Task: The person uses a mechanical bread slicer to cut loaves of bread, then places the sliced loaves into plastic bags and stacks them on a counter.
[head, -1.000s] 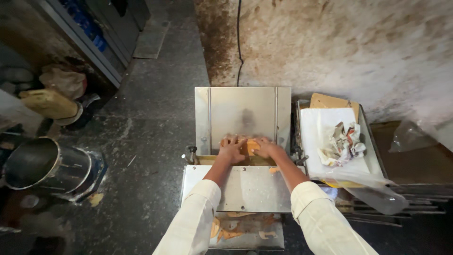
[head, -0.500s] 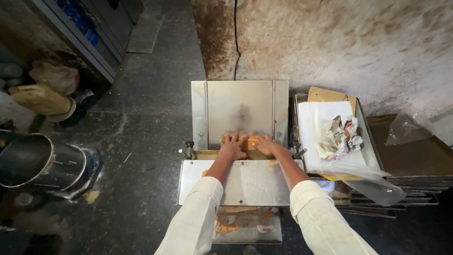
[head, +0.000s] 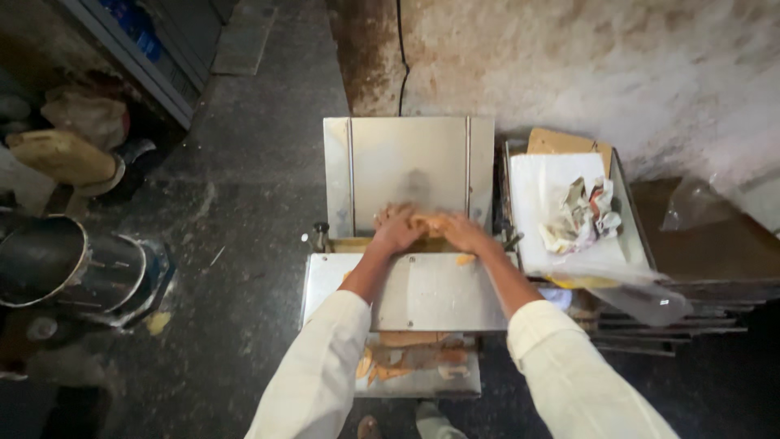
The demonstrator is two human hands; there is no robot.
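Note:
Both my hands press on an orange-yellow lump of dough (head: 429,221) at the slot of a steel machine (head: 410,162). My left hand (head: 396,229) covers the lump's left side, fingers curled over it. My right hand (head: 465,232) holds its right side. The lump lies where the machine's sloped upper plate meets its flat front cover (head: 422,293). Below the cover, a lower tray (head: 414,370) holds flattened orange pieces. Both my sleeves are white.
A stack of metal trays (head: 650,301) stands right of the machine, topped with white paper (head: 544,195) and crumpled scraps (head: 581,215). Steel pots (head: 57,264) lie on the dark floor at left, with sacks (head: 65,154) behind them. A stained wall (head: 569,65) rises behind the machine.
My hands have stayed on the dough at the slot. The view has shifted slightly; nothing else has visibly moved.

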